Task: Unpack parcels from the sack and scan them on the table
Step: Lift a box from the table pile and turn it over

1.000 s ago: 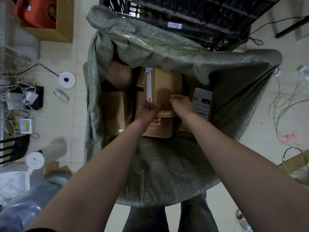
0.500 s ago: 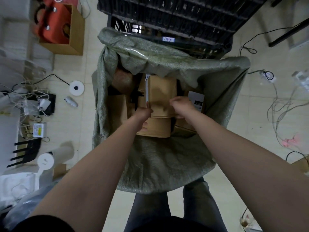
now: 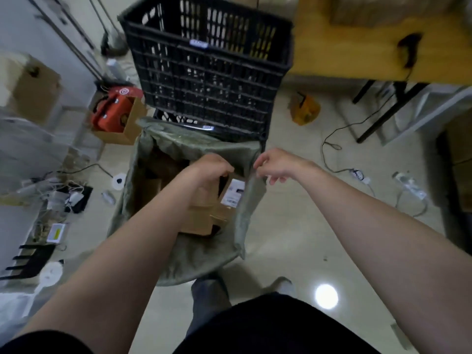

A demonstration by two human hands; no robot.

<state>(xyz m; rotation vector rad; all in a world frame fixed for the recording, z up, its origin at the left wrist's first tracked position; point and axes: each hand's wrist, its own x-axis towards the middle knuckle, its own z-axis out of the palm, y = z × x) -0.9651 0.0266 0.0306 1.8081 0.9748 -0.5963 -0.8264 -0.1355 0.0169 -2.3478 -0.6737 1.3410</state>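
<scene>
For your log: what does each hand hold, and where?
Left hand grips the cardboard parcel by its top end; right hand seems to pinch the sack rim.

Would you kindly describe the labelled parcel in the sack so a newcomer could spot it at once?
Start at the tall black crate; the green sack stands open on its near side. Among the brown boxes inside, this parcel lies against the sack's right wall, and it alone shows a white label.

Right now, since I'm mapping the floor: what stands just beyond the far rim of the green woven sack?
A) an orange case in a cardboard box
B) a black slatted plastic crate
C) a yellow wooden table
B: the black slatted plastic crate rises directly behind the green woven sack's far rim.
</scene>
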